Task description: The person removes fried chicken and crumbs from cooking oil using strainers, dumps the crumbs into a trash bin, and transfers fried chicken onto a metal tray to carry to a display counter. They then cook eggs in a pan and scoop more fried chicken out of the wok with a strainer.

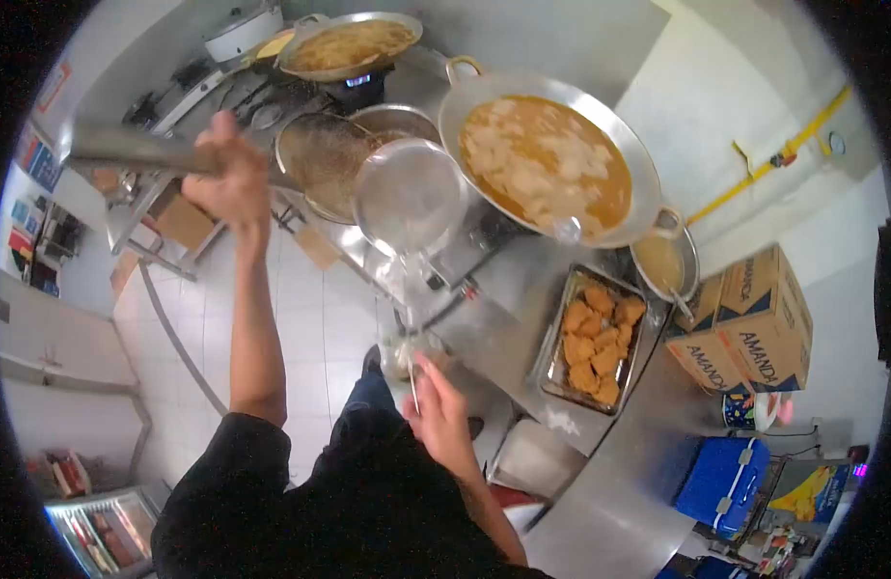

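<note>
My left hand [228,179] is closed around the long, thick handle of a wire mesh strainer [322,159], held out at the left. The mesh bowl is over the stove area, beside a round metal bowl [410,193]. Low in the middle, my right hand [438,415] is closed on a thin, light-coloured handle [413,394]. A pale, blurred shape [407,353] lies just beyond these fingers; I cannot make out whether it belongs to that handle. A wide wok [648,183] of brown, foamy oil stands ahead on the right.
Fried pieces fill a rectangular tray [551,372] on the steel counter [619,482]. Another wok [289,60] sits at the back, and a small pot [691,253] near the wall. Cardboard boxes [764,328] and a blue cooler [723,482] are at the right.
</note>
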Motion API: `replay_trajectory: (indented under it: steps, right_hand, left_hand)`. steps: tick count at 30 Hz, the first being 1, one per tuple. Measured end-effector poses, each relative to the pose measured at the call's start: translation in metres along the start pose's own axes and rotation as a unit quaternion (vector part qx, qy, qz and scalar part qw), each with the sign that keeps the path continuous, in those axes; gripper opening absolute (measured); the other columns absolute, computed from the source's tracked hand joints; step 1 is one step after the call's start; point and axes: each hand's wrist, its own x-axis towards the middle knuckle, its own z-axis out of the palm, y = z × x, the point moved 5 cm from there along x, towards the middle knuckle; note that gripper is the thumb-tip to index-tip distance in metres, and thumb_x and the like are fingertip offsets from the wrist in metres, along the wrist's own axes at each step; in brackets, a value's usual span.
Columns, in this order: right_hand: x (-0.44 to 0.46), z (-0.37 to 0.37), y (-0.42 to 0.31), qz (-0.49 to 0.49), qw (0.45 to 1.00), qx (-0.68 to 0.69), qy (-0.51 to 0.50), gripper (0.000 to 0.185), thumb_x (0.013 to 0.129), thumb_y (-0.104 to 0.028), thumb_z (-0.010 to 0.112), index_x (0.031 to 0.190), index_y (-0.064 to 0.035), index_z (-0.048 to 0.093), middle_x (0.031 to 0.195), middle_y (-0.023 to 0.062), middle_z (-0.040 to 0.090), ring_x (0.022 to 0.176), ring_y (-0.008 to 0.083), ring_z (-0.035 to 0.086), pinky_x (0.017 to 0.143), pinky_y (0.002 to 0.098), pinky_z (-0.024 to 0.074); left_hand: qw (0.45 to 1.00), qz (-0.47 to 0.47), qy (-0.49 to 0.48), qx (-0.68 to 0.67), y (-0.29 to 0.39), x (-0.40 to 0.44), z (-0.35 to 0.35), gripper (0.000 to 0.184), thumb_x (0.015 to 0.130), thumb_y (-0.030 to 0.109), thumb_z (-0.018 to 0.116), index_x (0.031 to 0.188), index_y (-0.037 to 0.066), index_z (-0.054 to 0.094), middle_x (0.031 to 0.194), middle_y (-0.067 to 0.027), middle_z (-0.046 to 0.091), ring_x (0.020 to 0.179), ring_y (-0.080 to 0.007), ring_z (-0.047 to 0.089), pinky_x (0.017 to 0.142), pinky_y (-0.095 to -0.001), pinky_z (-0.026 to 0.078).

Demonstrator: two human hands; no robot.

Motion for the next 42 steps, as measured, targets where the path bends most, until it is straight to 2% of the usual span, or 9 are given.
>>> replay_trajectory:
  steps: [5, 10, 19, 21, 26, 31, 37, 40, 42]
  right_hand:
    - [0.215, 0.098, -0.036, -0.104, 0.929, -0.353, 0.050, 0.041, 0.093, -0.008, 0.037, 0.132, 0.0031, 0.042, 0.084, 0.0292, 0.063, 0.078, 0.0471, 0.061, 0.073, 0.0492, 0.0486]
    - [0.329, 0.100, -0.050, -0.096, 0.884, -0.427, 0.163, 0.049, 0.085, -0.002, 0.043, 0.134, 0.0022, 0.040, 0.082, 0.0323, 0.061, 0.079, 0.0464, 0.062, 0.072, 0.0504, 0.0501]
    - [0.147, 0.011, -0.191, 0.034, 0.848, -0.407, 0.336, 0.035, 0.094, -0.015, 0.046, 0.126, -0.0053, 0.053, 0.079, 0.0283, 0.060, 0.072, 0.0432, 0.061, 0.061, 0.0494, 0.0457]
    - [0.127, -0.061, -0.190, -0.100, 0.708, -0.593, 0.370, 0.038, 0.089, -0.006, 0.042, 0.126, -0.0014, 0.049, 0.074, 0.0261, 0.061, 0.067, 0.0422, 0.061, 0.059, 0.0503, 0.0474]
    - [0.120, -0.214, -0.197, 0.021, 0.598, -0.704, 0.383, 0.025, 0.088, -0.004, 0.040, 0.107, 0.0043, 0.054, 0.085, 0.0316, 0.060, 0.080, 0.0456, 0.060, 0.067, 0.0530, 0.0466]
    - [0.176, -0.299, -0.151, 0.030, 0.630, -0.738, 0.241, 0.020, 0.082, -0.004, 0.048, 0.098, 0.0048, 0.058, 0.080, 0.0312, 0.060, 0.084, 0.0488, 0.057, 0.073, 0.0503, 0.0479]
    - [0.265, -0.226, -0.174, 0.161, 0.721, -0.670, 0.073, 0.016, 0.088, -0.008, 0.049, 0.094, 0.0031, 0.059, 0.061, 0.0167, 0.058, 0.052, 0.0275, 0.061, 0.046, 0.0400, 0.0498]
    - [0.287, -0.214, -0.171, 0.199, 0.811, -0.531, 0.143, 0.021, 0.094, -0.015, 0.047, 0.101, 0.0012, 0.059, 0.057, 0.0057, 0.050, 0.044, 0.0137, 0.051, 0.033, 0.0318, 0.0407]
    - [0.298, -0.200, -0.169, 0.189, 0.847, -0.474, 0.147, 0.018, 0.092, -0.013, 0.048, 0.097, 0.0001, 0.059, 0.056, 0.0049, 0.049, 0.042, 0.0138, 0.047, 0.032, 0.0314, 0.0359]
  left_hand:
    - [0.973, 0.110, -0.175, 0.105, -0.093, 0.054, 0.069, 0.033, 0.088, 0.019, 0.065, 0.062, 0.001, 0.055, 0.049, -0.0035, 0.043, 0.044, -0.0107, 0.034, 0.043, -0.0281, 0.032]
    - [0.959, 0.146, -0.222, 0.097, -0.125, 0.075, 0.088, 0.025, 0.082, 0.013, 0.069, 0.063, 0.000, 0.058, 0.048, -0.0117, 0.044, 0.042, -0.0147, 0.040, 0.045, -0.0286, 0.037]
    - [0.986, -0.152, 0.012, -0.073, -0.279, 0.043, 0.003, 0.030, 0.096, 0.019, 0.051, 0.069, 0.007, 0.051, 0.063, 0.0014, 0.049, 0.055, -0.0093, 0.046, 0.054, -0.0236, 0.039]
    - [0.995, -0.085, 0.010, 0.060, -0.318, 0.017, -0.045, 0.033, 0.099, 0.022, 0.045, 0.071, 0.005, 0.047, 0.063, -0.0021, 0.049, 0.057, -0.0108, 0.049, 0.054, -0.0246, 0.043]
    - [0.967, -0.225, 0.112, -0.045, -0.332, -0.047, -0.123, 0.031, 0.098, 0.025, 0.037, 0.077, 0.005, 0.046, 0.075, -0.0096, 0.055, 0.071, -0.0184, 0.058, 0.067, -0.0352, 0.049]
    - [0.936, -0.353, 0.013, -0.002, -0.319, -0.086, -0.134, 0.032, 0.101, 0.025, 0.036, 0.088, -0.001, 0.050, 0.099, -0.0173, 0.061, 0.101, -0.0242, 0.058, 0.090, -0.0385, 0.047]
    - [0.880, -0.176, -0.393, 0.200, -0.275, -0.074, -0.159, 0.041, 0.090, 0.013, 0.058, 0.127, 0.001, 0.046, 0.115, -0.0150, 0.057, 0.096, -0.0243, 0.061, 0.076, -0.0345, 0.054]
    - [0.612, -0.757, -0.156, -0.170, -0.303, -0.087, -0.197, 0.069, 0.091, 0.055, 0.047, 0.136, 0.005, 0.036, 0.114, -0.0189, 0.058, 0.087, -0.0297, 0.065, 0.071, -0.0390, 0.056]
    - [0.571, -0.777, -0.211, -0.163, -0.275, -0.068, -0.174, 0.069, 0.092, 0.058, 0.041, 0.136, 0.004, 0.036, 0.116, -0.0203, 0.058, 0.082, -0.0306, 0.065, 0.064, -0.0356, 0.055]
